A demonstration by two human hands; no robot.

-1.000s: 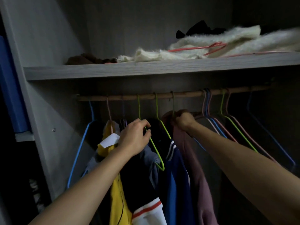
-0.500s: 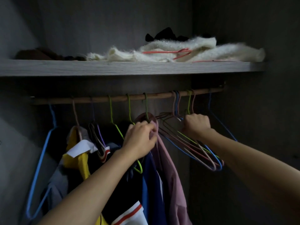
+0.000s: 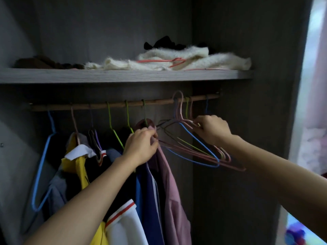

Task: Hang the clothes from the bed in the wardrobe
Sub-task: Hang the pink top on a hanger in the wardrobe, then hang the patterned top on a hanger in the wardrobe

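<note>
on my screen the right hand (image 3: 212,129) has its fingers (image 3: 199,122) curled into a tight pinch on the shoulder of a pink hanger (image 3: 180,110). its hook stands up and to the left of them, the crown just above the rail (image 3: 116,106)—lifted clear or nearly so, i judge. below and to the left of those fingers sags a bunch of empty hangers (image 3: 203,152), their wires crossing its frame. the left hand (image 3: 141,147) is closed on the collar of a mauve shirt (image 3: 169,183) that hangs straight down beneath it. neither the bed nor any clothes from it are in view; i see only the wardrobe (image 3: 230,50) and what hangs inside.

what worries me: the wires look interlocked, so pulling the pink hanger out could drag 1 or 2 neighbours off the rail and drop them. the shelf (image 3: 123,76) sits close above the raised hook—lift further and it may knock there. a hard tug from the left hand could slide the mauve shirt off its own hanger.
</note>
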